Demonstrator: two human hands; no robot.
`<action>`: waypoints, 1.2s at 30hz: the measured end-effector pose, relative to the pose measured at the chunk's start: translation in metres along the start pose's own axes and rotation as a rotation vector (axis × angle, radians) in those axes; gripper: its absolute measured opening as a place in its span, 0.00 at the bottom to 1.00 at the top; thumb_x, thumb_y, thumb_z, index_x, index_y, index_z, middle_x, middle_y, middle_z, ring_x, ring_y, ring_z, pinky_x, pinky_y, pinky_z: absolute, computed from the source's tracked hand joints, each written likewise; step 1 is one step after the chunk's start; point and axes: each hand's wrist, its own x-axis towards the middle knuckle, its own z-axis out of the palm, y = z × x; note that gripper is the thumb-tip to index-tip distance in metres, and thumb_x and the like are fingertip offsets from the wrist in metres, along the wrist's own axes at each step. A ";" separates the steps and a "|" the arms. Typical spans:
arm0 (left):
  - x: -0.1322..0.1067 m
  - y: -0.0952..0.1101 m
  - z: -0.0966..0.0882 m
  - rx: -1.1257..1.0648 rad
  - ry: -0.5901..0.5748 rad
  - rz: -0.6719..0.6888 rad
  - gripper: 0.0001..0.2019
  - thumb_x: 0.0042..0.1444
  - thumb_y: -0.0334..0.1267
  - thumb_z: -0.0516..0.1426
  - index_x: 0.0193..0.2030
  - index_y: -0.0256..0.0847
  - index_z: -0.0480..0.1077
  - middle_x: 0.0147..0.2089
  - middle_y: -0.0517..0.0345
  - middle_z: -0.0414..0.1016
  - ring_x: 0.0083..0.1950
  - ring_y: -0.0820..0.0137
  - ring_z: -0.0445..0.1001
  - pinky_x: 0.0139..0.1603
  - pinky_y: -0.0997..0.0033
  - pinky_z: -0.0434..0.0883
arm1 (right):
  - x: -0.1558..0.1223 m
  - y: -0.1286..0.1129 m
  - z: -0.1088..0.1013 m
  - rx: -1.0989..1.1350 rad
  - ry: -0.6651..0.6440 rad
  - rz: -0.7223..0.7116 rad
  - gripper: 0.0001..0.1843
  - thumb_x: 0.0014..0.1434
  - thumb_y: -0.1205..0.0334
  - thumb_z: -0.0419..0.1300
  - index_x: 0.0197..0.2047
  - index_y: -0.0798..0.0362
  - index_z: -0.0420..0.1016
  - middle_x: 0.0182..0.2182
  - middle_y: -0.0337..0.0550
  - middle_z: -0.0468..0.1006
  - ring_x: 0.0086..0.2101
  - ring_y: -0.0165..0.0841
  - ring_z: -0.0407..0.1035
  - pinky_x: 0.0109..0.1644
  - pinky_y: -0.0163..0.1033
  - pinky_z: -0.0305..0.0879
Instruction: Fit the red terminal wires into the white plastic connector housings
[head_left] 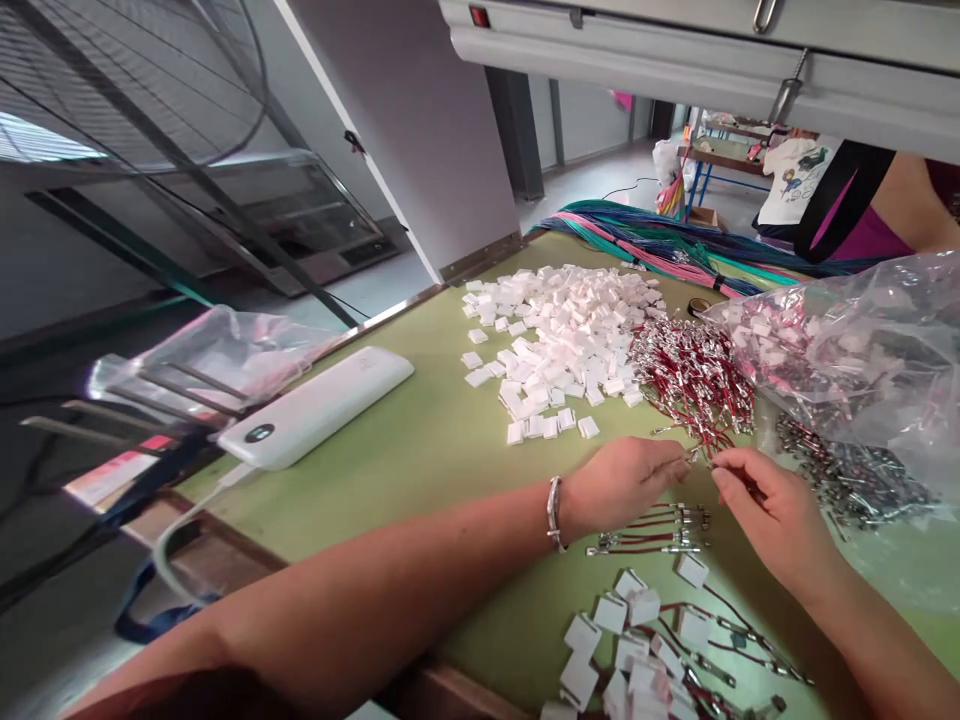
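My left hand (626, 482), with a bracelet at the wrist, pinches the metal terminal end of a short red wire at the near edge of the wire pile. Close beside it, the fingertips of my right hand (784, 515) are closed on a red wire too; whether both hold the same one I cannot tell. Just beyond them lies a heap of short red wires (694, 375) with metal terminals. Below my left hand, several red wires (649, 543) lie side by side in a row. Nearer still are white plastic connector housings (581, 680), some with red wires attached.
A big pile of white housings (562, 320) spreads over the green tabletop (420, 450). At right, a clear plastic bag (885, 330) lies beside dark terminal pieces (862, 475). A white power bank (322, 405) sits left, cable bundles (645, 240) behind. A person (862, 200) is across the table.
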 end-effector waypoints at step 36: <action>0.000 -0.015 0.007 0.253 0.004 0.250 0.17 0.65 0.41 0.50 0.28 0.37 0.72 0.27 0.58 0.71 0.28 0.75 0.68 0.30 0.74 0.65 | 0.015 0.028 0.014 -0.723 -0.093 0.205 0.13 0.62 0.59 0.51 0.30 0.52 0.72 0.26 0.46 0.77 0.24 0.35 0.69 0.27 0.39 0.51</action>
